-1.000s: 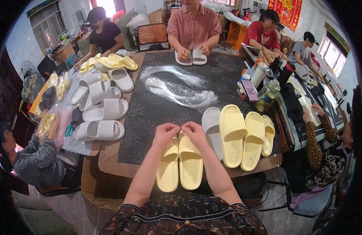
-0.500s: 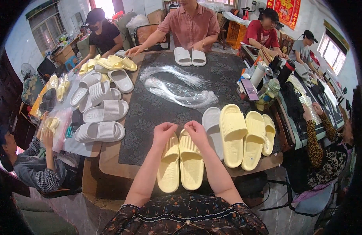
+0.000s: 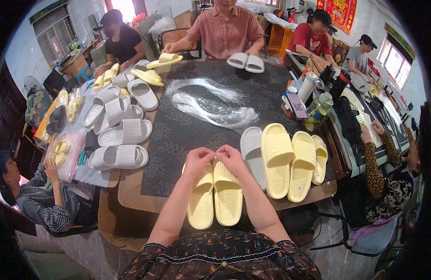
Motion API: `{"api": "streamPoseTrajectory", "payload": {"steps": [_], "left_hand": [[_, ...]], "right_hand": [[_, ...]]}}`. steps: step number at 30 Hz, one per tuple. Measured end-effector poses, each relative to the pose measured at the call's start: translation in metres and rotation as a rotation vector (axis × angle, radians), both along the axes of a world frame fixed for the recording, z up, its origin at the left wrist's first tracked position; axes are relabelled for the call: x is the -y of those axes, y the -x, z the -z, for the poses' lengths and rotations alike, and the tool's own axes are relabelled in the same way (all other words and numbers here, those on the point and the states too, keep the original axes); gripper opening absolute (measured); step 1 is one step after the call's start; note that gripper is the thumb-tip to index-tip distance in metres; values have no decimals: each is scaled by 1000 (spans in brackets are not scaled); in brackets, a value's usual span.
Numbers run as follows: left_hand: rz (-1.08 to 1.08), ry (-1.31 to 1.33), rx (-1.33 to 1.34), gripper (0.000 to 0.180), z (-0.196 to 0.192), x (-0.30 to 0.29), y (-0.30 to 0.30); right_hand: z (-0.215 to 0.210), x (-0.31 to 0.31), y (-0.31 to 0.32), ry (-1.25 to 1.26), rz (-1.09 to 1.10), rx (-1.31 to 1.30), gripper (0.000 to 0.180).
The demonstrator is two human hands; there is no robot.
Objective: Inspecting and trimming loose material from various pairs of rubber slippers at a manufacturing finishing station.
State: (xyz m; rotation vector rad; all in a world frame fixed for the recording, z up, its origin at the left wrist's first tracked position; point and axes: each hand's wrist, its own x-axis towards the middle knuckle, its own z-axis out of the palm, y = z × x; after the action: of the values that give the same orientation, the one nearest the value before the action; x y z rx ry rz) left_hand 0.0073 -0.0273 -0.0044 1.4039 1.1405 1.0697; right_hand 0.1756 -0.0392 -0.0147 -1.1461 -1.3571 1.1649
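Across the surface [image 3: 271, 98], a person now lifts a grey pair [image 3: 246, 60]. Left hand [image 3: 198, 160] and right hand [image 3: 230, 157] pinch together over yellow slippers [image 3: 215, 198], lower centre; more yellow slippers [image 3: 292, 161] lie right.

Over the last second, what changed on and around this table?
Across the table, a person's hand reached out to a yellow slipper on the far pile. The left hand and right hand stayed together over the yellow pair. The slippers alongside and the plastic strands did not move.

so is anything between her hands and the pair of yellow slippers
Nothing visible. The left hand and right hand rest at the far end of the yellow slippers, fingertips meeting above the pair.
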Motion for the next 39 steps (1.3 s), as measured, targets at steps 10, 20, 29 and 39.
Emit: {"api": "streamPoseTrajectory", "payload": {"steps": [10, 20, 29, 39], "left_hand": [[54, 24, -65, 16, -3, 0, -1], [47, 17, -34, 17, 1, -1, 0], [-5, 17, 7, 18, -11, 4, -5], [-2, 97, 53, 17, -7, 2, -2]], "right_hand": [[9, -4, -2, -49, 20, 43, 10], [1, 0, -3, -20, 2, 62, 11], [10, -5, -6, 0, -3, 64, 12], [6, -3, -4, 7, 79, -56, 11]]}}
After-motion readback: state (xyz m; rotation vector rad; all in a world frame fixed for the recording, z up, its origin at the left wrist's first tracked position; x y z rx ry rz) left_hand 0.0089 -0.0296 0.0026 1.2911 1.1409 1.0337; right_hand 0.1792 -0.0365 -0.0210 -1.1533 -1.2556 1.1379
